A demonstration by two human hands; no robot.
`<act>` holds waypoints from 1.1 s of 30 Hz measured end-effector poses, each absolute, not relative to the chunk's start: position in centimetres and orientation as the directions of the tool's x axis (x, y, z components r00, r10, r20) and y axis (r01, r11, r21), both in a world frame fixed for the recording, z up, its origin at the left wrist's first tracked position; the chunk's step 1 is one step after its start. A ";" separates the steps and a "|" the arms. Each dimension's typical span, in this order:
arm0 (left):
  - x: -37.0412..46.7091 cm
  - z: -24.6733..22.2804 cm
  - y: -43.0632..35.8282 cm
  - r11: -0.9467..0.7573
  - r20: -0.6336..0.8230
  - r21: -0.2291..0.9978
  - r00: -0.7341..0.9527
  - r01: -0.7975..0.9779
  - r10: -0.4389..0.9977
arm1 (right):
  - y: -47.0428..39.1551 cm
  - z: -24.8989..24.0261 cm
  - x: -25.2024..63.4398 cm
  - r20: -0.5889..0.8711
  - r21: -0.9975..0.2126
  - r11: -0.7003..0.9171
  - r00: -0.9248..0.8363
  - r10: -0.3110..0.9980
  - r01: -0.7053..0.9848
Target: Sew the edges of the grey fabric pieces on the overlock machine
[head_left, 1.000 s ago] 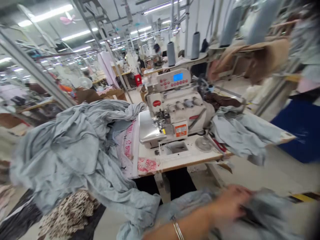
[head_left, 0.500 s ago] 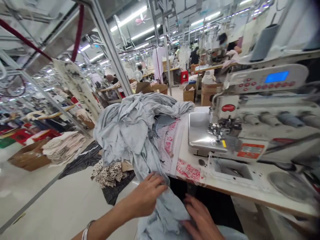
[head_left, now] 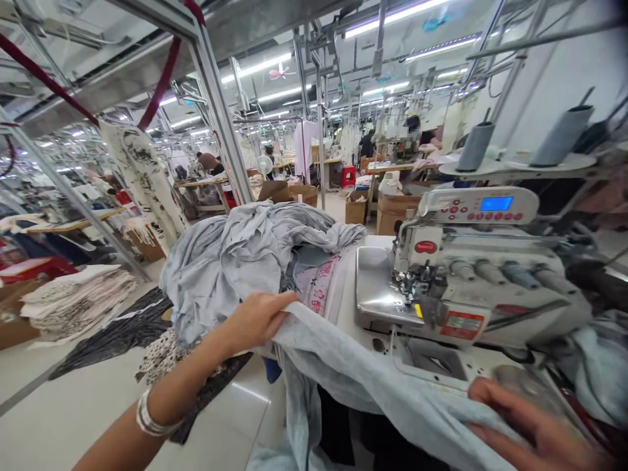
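While the left hand (head_left: pixel 258 320) grasps the cloth (head_left: pixel 353 360) beside the pile (head_left: pixel 255 252) and the right hand (head_left: pixel 537 422) grasps it farther along, hold the span across the near side of the surface (head_left: pixel 347 307), before the machine (head_left: pixel 495 297), evenly taut without twisting its folds.

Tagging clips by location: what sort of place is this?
Most likely a garment factory's sewing floor. An industrial sewing machine with thread cones stands by a heap of grey fabric, and more worktables and piles of cloth fill the hall behind.
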State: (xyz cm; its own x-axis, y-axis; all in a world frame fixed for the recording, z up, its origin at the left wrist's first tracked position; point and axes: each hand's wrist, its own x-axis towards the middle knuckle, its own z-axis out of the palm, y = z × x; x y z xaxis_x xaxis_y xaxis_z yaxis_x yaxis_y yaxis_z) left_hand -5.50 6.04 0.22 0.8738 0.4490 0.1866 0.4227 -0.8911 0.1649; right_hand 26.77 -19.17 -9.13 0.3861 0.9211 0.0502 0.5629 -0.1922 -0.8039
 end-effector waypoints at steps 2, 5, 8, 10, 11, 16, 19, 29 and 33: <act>-5.6 1.1 6.4 -0.869 0.303 0.125 0.816 0.478 0.492 | -17.8 -8.9 26.3 -0.054 -0.820 -0.206 0.286 0.957 0.533; -4.7 2.1 5.6 -0.869 0.492 0.203 0.720 0.452 0.489 | -16.0 -8.4 25.6 -0.110 -0.802 -0.269 0.311 0.944 0.534; -2.7 3.6 3.6 -0.901 0.437 0.341 0.803 0.268 0.405 | -14.7 -6.0 23.5 -0.092 -0.757 -0.287 0.339 0.936 0.588; -1.1 5.0 2.1 -0.897 0.275 0.413 0.918 0.154 0.285 | -13.7 -3.3 20.6 -0.007 -0.809 -0.198 0.327 0.945 0.554; -0.3 5.8 1.6 -0.887 0.198 0.448 0.956 0.109 0.217 | -13.1 -2.0 18.9 0.137 -0.842 -0.068 0.334 0.933 0.534; 1.0 9.3 2.0 -0.845 0.106 0.531 0.985 0.062 0.139 | -10.6 0.5 13.1 0.175 -0.963 0.153 0.085 0.981 0.222; -0.8 11.1 4.0 -0.861 0.143 0.500 0.972 0.091 0.186 | -10.5 -1.4 14.3 0.032 -0.951 0.056 -0.081 0.996 0.304; -6.8 13.6 8.6 -0.775 0.344 0.617 0.838 0.139 0.424 | -12.9 -3.2 23.8 -0.191 -0.860 -0.173 0.012 0.981 0.480; -9.0 13.2 7.1 -0.759 -0.024 0.651 0.998 -0.034 -0.065 | -14.0 -3.8 26.2 -0.252 -0.893 -0.301 0.182 0.950 0.335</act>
